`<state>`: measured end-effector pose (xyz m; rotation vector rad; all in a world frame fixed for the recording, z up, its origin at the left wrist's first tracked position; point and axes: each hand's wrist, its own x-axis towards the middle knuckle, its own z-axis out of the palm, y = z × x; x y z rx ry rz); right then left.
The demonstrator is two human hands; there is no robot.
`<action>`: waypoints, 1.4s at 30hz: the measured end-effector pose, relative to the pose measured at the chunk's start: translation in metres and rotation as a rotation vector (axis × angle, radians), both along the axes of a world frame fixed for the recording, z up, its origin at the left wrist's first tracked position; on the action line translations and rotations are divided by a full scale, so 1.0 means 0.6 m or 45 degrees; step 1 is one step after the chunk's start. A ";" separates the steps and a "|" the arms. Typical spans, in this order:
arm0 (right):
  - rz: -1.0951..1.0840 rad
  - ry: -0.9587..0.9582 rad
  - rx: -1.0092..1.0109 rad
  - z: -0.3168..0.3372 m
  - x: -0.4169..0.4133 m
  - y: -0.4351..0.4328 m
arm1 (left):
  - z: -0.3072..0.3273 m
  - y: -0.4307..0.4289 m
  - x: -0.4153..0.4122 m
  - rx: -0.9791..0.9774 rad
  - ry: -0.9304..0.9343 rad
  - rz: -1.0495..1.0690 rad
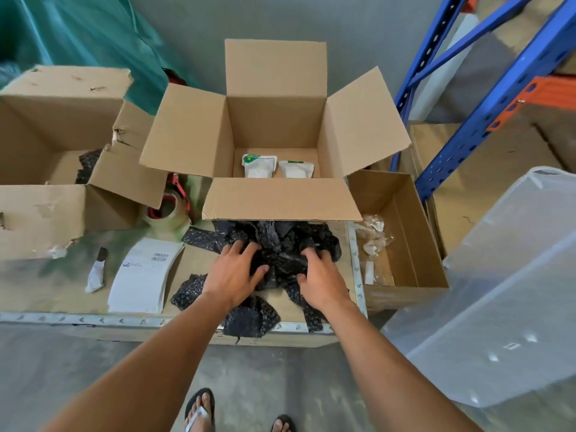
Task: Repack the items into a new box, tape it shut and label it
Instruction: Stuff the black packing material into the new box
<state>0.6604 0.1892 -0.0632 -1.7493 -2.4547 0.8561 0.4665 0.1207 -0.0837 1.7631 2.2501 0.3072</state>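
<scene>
Pressing both hands, left (232, 272) and right (321, 280), fingers curled into black packing mesh (274, 244), new box (277, 120) (flaps open) holding two white pouches (259, 166)

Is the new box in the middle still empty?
No, two white pouches already lie on the bottom of the open new box.

Under both hands lies black padding (274, 254), rough and pebbled, faintly shiny. Beyond them the box (274, 120) is matt, smooth brown cardboard. Left of the left hand, matt white paper labels (140, 275) and glossy clear tape (166, 213). The table edge (93, 319) is dull metal.
</scene>
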 end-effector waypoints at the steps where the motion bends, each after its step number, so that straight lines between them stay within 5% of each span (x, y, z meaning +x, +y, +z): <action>1: 0.011 -0.023 -0.029 -0.004 -0.005 -0.001 | 0.001 -0.002 -0.001 -0.026 0.093 0.003; 6: 0.089 -0.064 -0.092 -0.030 -0.027 -0.001 | -0.018 0.008 -0.011 -0.321 0.306 -0.152; 17: 0.054 0.270 -0.219 0.012 0.006 0.003 | 0.022 -0.017 -0.019 -0.178 -0.254 -0.105; 28: 0.037 0.355 -0.298 0.197 0.084 -0.001 | 0.184 -0.016 0.058 0.004 -0.708 -0.036; 42: 0.042 0.772 -0.301 0.502 0.046 0.109 | 0.515 0.092 0.025 0.226 -0.570 -0.113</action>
